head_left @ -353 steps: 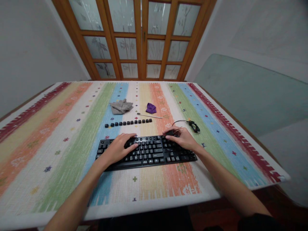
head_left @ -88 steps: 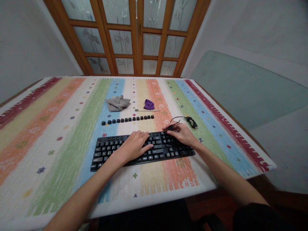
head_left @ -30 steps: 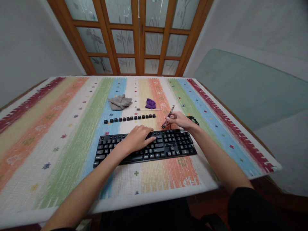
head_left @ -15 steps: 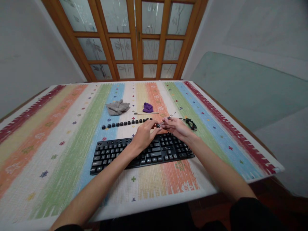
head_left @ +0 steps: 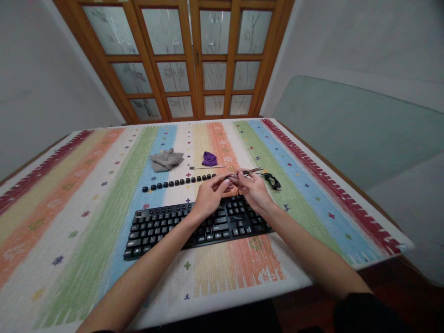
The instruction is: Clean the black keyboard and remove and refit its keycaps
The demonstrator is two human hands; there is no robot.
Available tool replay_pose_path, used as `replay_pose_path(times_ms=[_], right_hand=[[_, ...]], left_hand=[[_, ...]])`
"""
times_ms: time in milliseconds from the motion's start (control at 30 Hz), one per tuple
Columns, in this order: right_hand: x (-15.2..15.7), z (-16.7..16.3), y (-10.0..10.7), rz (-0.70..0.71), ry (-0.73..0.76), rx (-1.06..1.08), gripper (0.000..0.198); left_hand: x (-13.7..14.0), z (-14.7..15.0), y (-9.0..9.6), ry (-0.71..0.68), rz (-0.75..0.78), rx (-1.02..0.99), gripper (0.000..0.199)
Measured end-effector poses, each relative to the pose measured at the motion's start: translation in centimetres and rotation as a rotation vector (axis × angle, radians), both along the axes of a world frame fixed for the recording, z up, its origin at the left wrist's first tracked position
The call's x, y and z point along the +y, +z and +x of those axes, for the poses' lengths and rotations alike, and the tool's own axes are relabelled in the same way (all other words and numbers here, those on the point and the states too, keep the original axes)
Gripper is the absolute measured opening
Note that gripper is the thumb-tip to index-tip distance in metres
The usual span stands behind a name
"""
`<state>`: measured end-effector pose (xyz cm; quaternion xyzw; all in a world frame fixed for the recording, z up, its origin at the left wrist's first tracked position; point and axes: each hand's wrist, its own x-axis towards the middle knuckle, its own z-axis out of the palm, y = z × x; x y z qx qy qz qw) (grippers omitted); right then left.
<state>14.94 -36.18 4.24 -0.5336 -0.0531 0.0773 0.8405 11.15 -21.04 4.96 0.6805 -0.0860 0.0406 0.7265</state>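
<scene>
My right hand (head_left: 255, 190) is closed on a pair of slim metal tweezers (head_left: 255, 170), whose tips point to the right beyond the fingers. My left hand (head_left: 210, 196) meets it with thumb and fingers pinched; what is between them is too small and hidden to make out. Both hands are over the upper right part of a black keyboard (head_left: 163, 221). Several black keycaps (head_left: 171, 184) lie in a row behind the keyboard. The keyboard's top row on the left shows bare key posts.
A crumpled grey cloth (head_left: 166, 160) and a purple cloth (head_left: 209, 159) lie farther back. A thin brush (head_left: 208, 167) rests in front of the purple cloth. The coiled black cable (head_left: 272, 181) is right of my hands. A striped cloth (head_left: 104, 222) covers the table.
The tweezers have turned in my right hand, and their tips now extend farther to the right. My hands stay close together above the keyboard; the whole view has shifted slightly.
</scene>
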Motion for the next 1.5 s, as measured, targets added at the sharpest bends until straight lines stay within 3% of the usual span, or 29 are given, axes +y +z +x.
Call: replay_pose_path(times_ms=[233, 400, 767, 1067, 1333, 1500], right_hand=[[-0.6, -0.1, -0.7, 0.006, 0.016, -0.005, 0.053], [-0.7, -0.1, -0.9, 0.039, -0.002, 0.016, 0.053], [-0.6, -0.7, -0.4, 0.015, -0.148, -0.074, 0.053], [0.1, -1.3, 0.1, 0.139, -0.283, 0.009, 0.056], [0.2, -1.6, 0.4, 0.075, -0.353, -0.065, 0.052], [0.1, -1.6, 0.6, 0.067, -0.342, -0.094, 0.052]], left_hand=[[-1.0, -0.2, -0.5, 0.104, -0.098, 0.092, 0.049], [-0.7, 0.1, -0.4, 0.081, -0.095, 0.15, 0.044], [-0.8, 0.6, -0.2, -0.013, -0.251, 0.281, 0.045], [-1.3, 0.7, 0.4, 0.011, -0.197, 0.243, 0.052], [-1.5, 0.8, 0.2, 0.069, -0.071, 0.165, 0.045], [-1.3, 1.0, 0.1, 0.073, -0.095, 0.182, 0.044]])
